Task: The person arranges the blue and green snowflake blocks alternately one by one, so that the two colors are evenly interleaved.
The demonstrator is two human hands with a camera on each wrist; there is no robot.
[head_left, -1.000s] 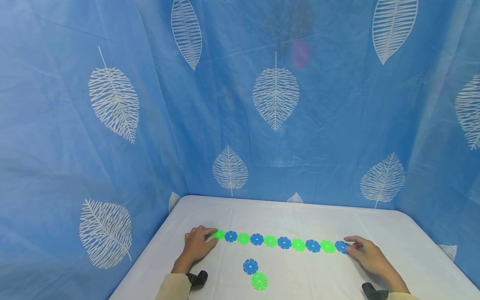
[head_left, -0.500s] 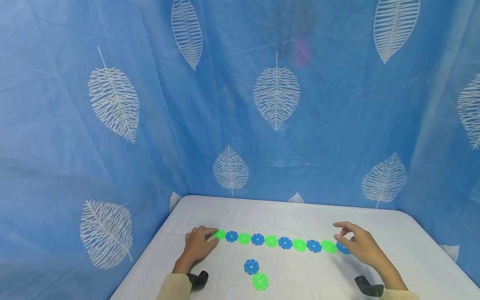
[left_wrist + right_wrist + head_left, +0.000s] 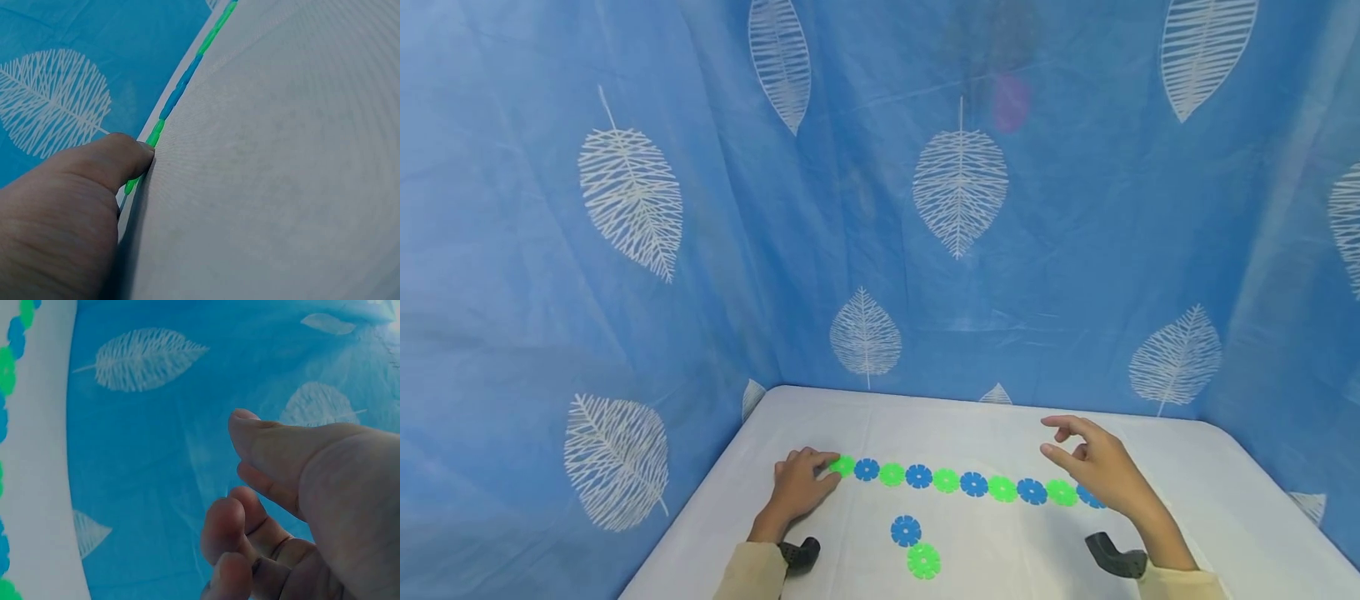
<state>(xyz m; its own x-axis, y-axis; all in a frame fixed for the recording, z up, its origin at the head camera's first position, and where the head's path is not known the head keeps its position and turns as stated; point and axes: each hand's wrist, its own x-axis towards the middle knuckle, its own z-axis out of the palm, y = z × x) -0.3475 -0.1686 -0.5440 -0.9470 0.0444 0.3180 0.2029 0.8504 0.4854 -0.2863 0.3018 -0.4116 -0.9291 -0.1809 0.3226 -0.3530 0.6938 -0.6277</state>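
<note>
A straight row of notched plastic discs, green and blue by turns, lies across the white table. At its left end my left hand (image 3: 797, 485) pinches the first green disc (image 3: 844, 466) between thumb and index finger; the thumb (image 3: 128, 159) covers part of it in the left wrist view. Over the row's right end hovers my right hand (image 3: 1103, 468), holding nothing, with thumb and fingers apart. It partly hides the last blue disc (image 3: 1087, 497). Nearer the front lie a blue disc (image 3: 906, 531) and a green disc (image 3: 923, 561), edge to edge; whether they interlock I cannot tell.
The white tabletop (image 3: 985, 550) has rounded far corners. Blue cloth (image 3: 880, 250) with white leaf prints hangs behind and beside the table. A black wrist mount (image 3: 1116, 557) sits at my right wrist, another (image 3: 801, 554) at my left.
My right hand has let go of the blue disc at the right end, risen, and shifted left. My left hand stays on the green end disc. The view has shifted slightly.
</note>
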